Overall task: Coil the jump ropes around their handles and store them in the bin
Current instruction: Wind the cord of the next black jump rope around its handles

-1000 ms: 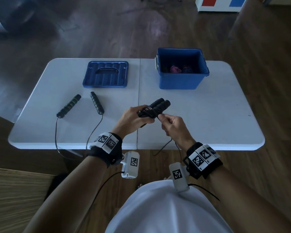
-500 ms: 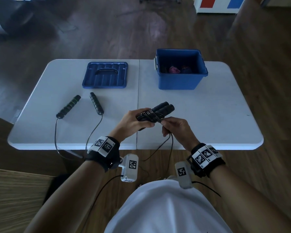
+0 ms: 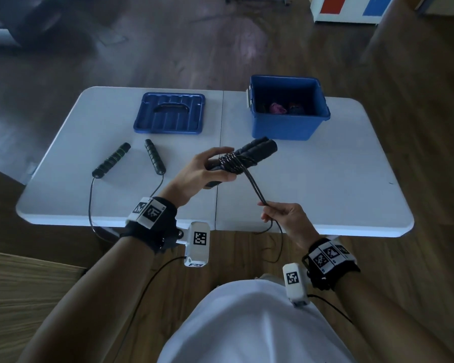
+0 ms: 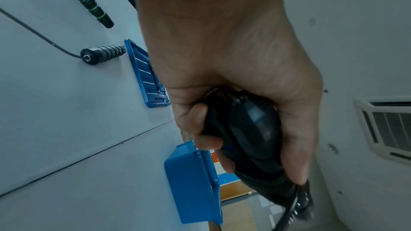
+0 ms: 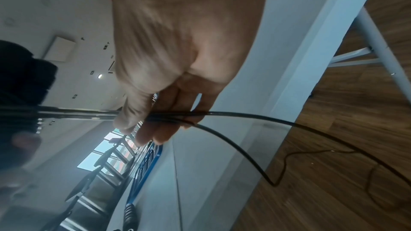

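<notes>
Jump rope handles (image 3: 249, 155), half wrapped, sit gripped in the left hand (image 3: 202, 174) above a white table (image 3: 325, 184). The right hand (image 3: 286, 218) pinches the cord (image 3: 254, 187) nearer the table's front edge. Brown wood floor (image 3: 168, 48) surrounds the table.

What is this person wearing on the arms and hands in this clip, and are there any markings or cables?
Both forearms are bare, no sleeves or gloves. Each wrist carries a black strap: left wrist strap, right wrist strap, with white tags printed with black square codes. A white camera box with its own code hangs from each strap, trailing a thin black cable.
</notes>
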